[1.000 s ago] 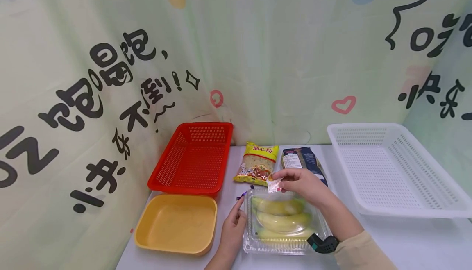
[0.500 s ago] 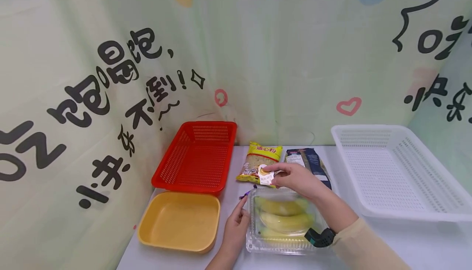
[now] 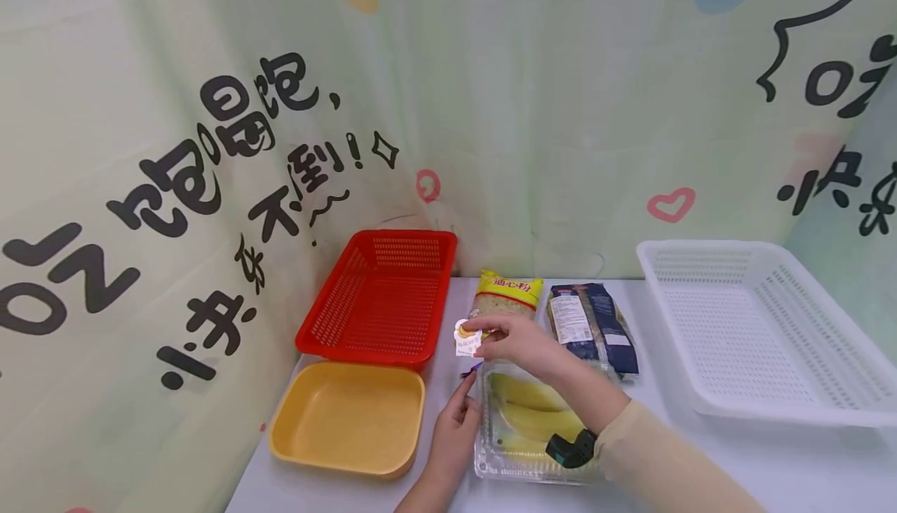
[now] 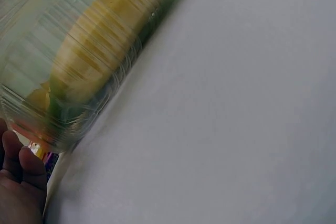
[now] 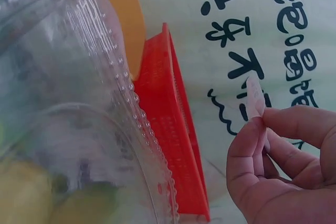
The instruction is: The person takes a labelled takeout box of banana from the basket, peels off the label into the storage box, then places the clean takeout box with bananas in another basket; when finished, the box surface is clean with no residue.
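Note:
My right hand [image 3: 515, 348] pinches a small white paper label [image 3: 468, 339] between thumb and forefinger. A yellow round picture shows on the label, and in the right wrist view the label [image 5: 255, 97] is seen nearly edge-on. Bananas [image 3: 536, 419] lie inside a lidded clear plastic box [image 3: 490, 466], and the right forearm crosses above it. Beside the box's left side is my left hand [image 3: 454, 429], its forefinger stretched towards a small purple thing [image 3: 471, 370] too small to identify. In the left wrist view the left fingers [image 4: 32, 169] are by the box's corner.
A red basket [image 3: 378, 356] stands at the back left, behind a yellow tub [image 3: 343, 464]. A white basket [image 3: 771, 412] is at the right. Behind the box lie a yellow pasta bag [image 3: 510, 289] and a dark blue bag [image 3: 596, 326].
My right hand has moved left with the label, from above the box's back edge to in front of the pasta bag's left side. The left hand has stayed beside the box.

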`<control>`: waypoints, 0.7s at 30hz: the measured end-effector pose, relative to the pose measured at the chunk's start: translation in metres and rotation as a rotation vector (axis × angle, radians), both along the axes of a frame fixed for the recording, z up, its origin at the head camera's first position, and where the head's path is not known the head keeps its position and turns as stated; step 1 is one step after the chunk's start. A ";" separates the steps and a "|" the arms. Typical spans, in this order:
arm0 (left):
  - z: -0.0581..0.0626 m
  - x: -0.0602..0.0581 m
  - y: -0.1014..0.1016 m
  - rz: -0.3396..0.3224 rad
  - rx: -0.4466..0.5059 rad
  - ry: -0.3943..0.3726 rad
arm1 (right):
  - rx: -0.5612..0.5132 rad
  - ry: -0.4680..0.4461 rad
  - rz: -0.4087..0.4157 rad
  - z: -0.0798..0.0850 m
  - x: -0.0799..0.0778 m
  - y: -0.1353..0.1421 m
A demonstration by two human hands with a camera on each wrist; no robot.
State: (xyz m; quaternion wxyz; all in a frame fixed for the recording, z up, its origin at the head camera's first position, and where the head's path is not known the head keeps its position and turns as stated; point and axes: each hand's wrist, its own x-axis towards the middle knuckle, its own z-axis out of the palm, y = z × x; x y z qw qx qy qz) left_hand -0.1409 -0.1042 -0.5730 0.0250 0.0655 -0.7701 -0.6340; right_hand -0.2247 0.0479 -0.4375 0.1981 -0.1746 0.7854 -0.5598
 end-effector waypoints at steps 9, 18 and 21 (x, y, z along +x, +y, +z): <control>-0.003 -0.002 0.000 -0.008 0.002 0.013 | 0.033 -0.020 0.021 0.002 0.005 -0.029; 0.001 0.000 -0.002 -0.008 -0.008 0.048 | 0.039 0.003 0.051 -0.011 0.005 -0.066; 0.002 0.000 -0.003 -0.009 -0.023 0.033 | 0.025 0.004 0.064 -0.013 0.008 -0.076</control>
